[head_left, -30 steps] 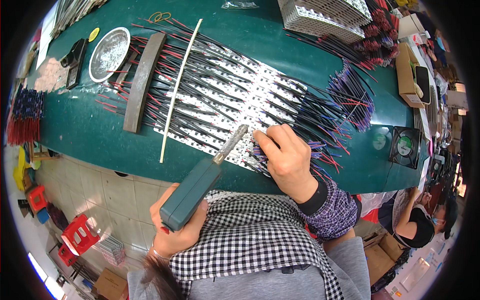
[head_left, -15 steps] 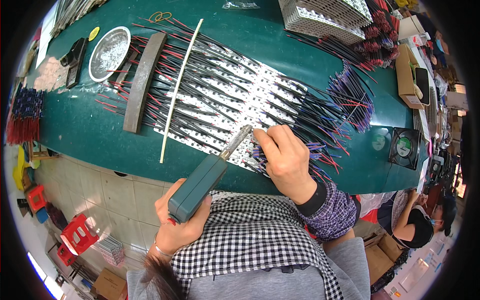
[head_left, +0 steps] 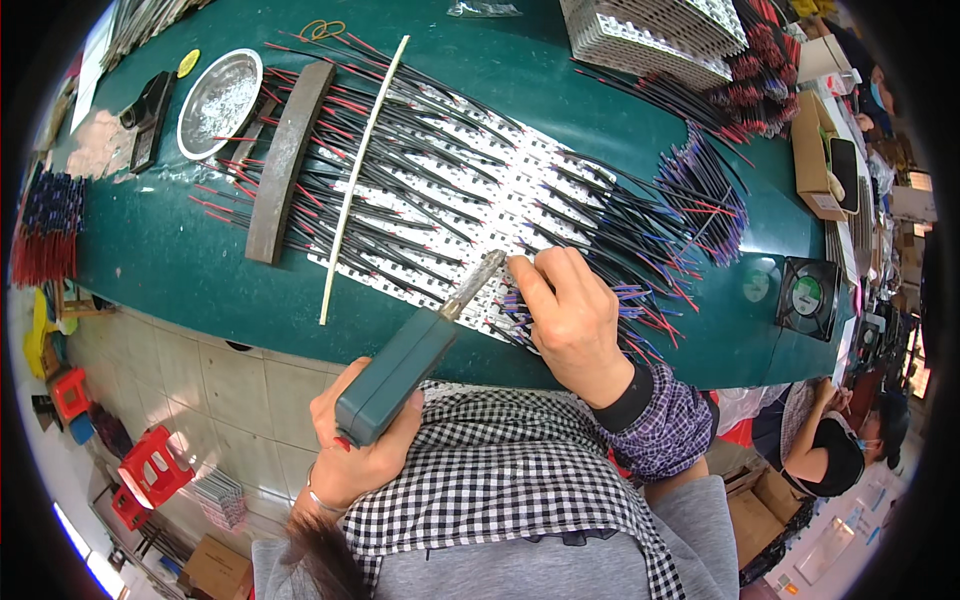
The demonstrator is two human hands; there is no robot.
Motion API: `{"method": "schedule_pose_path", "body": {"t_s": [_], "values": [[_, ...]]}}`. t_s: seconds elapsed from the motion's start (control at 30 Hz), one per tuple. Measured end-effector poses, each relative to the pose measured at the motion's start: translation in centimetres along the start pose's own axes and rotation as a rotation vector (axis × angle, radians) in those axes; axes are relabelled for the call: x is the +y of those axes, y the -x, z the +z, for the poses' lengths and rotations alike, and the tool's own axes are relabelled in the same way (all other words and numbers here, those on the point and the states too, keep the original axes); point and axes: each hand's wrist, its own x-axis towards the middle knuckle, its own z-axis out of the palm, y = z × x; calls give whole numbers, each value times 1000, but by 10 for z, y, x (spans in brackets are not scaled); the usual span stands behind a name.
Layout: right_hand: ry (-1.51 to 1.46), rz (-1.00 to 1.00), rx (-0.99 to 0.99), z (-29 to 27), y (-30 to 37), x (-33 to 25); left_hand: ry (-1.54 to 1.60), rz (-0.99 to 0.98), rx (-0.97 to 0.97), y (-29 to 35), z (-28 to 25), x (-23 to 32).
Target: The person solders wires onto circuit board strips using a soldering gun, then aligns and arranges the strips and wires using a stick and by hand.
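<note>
My left hand (head_left: 370, 450) is wrapped round the dark green body of a soldering gun (head_left: 395, 375). Its metal tip reaches up and right to a sheet of white circuit boards (head_left: 515, 185). Beside that tip, my right hand (head_left: 575, 320) is closed in a pinch over the boards. It seems to hold a thin wire, mostly hidden by the fingers. Black wires (head_left: 430, 210) with red ends run leftward from the boards. More black wires (head_left: 635, 225) with purple and red ends fan out rightward, some under my right hand.
A grey metal bar (head_left: 290, 165) and a pale thin stick (head_left: 362, 180) lie across the left wires. Further left is a round dish (head_left: 220, 105). Stacked boards (head_left: 650, 40) and wire bundles (head_left: 765, 75) stand far right. A small fan (head_left: 808, 297) sits at the right edge.
Almost nothing differs. The soldering gun and both hands stay at nearly the same place, with the tip still close to my right fingertips.
</note>
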Motion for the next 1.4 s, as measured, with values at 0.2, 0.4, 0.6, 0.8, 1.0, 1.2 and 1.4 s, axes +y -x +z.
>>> {"method": "schedule_pose_path", "body": {"t_s": [0.2,0.4,0.6,0.8,1.0,1.2,1.4], "values": [[-14,5,-12,-2,1,0,4,-41,6,6,-5,1],[22,-32,-22,-2,2,3,22,-21,8,7,-4,0],[-13,-44,11,0,4,5,10,15,-2,5,-4,-2],[7,-44,-7,1,5,5,-48,84,-17,2,-4,-2],[-110,24,14,0,8,5,21,9,13,7,-4,-1],[-277,-17,232,-30,10,16,-65,125,93,10,-5,-10],[-108,61,103,-53,2,-12,74,-23,207,17,-1,-10]]}}
